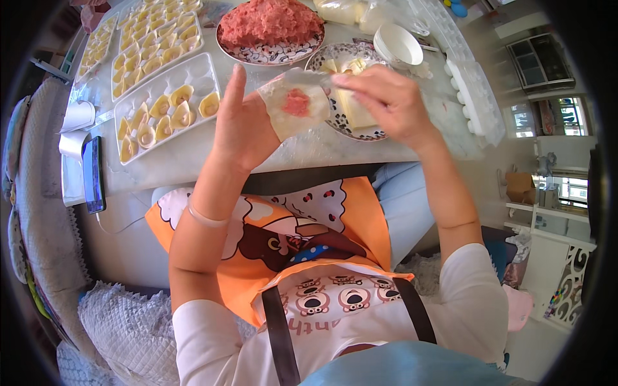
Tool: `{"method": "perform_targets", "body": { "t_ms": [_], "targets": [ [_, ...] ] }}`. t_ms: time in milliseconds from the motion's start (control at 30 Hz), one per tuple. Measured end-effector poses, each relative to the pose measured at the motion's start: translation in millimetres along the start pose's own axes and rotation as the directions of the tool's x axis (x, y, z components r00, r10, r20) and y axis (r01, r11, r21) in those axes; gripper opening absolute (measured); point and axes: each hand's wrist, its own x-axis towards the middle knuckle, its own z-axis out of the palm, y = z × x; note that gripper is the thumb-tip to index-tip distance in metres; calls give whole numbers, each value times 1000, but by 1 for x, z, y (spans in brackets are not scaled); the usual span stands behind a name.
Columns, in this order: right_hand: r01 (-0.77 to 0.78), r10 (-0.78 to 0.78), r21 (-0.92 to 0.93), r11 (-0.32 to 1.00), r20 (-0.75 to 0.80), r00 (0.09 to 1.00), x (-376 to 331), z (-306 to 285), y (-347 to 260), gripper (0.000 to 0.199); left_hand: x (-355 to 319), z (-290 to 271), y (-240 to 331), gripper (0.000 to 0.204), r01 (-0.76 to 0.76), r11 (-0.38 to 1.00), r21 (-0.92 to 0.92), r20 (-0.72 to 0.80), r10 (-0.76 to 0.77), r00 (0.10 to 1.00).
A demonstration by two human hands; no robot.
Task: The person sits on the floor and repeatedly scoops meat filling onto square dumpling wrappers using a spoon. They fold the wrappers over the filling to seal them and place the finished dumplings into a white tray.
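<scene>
My left hand [243, 125] is turned palm up with its thumb raised. Across its fingers lies a thin pale dumpling wrapper [280, 114], with a smear of pink minced meat [296, 103] at its middle. My right hand [393, 106] is closed in a pinch by the wrapper's right edge; what its fingertips grip is too blurred to make out. Below that hand stands a patterned plate [339, 132] with a stack of wrappers [353, 110]. A large heap of minced meat [273, 24] fills another patterned plate [267, 56] beyond my hands.
A clear plastic tray [199, 67] on the left holds several folded dumplings [182, 116]; fuller trays [154, 48] stand behind it. A white bowl [397, 46] is at the right, with stacked white trays [473, 96] along the table's right edge. A phone [94, 175] leans at the left edge, cable attached.
</scene>
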Motion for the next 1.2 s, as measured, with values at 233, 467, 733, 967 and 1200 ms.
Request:
{"method": "perform_targets", "body": {
  "t_ms": [233,467,733,967,1200],
  "targets": [
    [171,-179,-209,963,-21,984,4,18,4,33,-1,5,0,90,25,1000,6,13,-26,1000],
    [119,-129,-291,949,-12,992,-8,-8,8,38,-4,5,4,93,-21,999,-44,11,22,1000],
    [57,-120,-375,925,-145,982,-18,-14,24,28,-3,7,5,91,-89,993,-72,-67,85,994],
    [-21,4,-87,996,-192,981,-9,26,-5,47,-2,-2,4,87,-85,991,-99,-50,81,996],
    [122,-146,-130,984,-190,971,-5,63,-8,46,-5,-4,2,75,-43,989,-143,-90,30,995]
  ]
}}
